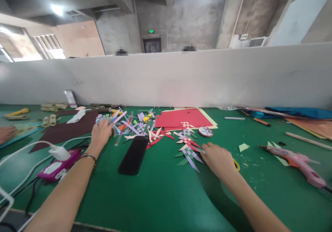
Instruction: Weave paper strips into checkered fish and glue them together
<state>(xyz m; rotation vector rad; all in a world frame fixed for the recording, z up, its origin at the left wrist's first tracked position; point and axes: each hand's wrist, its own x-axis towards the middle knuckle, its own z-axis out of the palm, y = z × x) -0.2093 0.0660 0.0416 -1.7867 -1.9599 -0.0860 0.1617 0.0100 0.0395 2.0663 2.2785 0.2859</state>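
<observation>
My left hand reaches forward to a loose pile of coloured paper strips, its fingers curled onto the pile's near-left end. My right hand rests on the green table, closed round yellow-handled scissors whose tip points at a woven paper piece in red, white and purple. A black phone lies face down between my hands.
Red paper sheets and a round tape roll lie behind the woven piece. A pink glue gun is at the right, a pink power strip with white cables at the left. Another person's hand shows at the far left. A white partition backs the table.
</observation>
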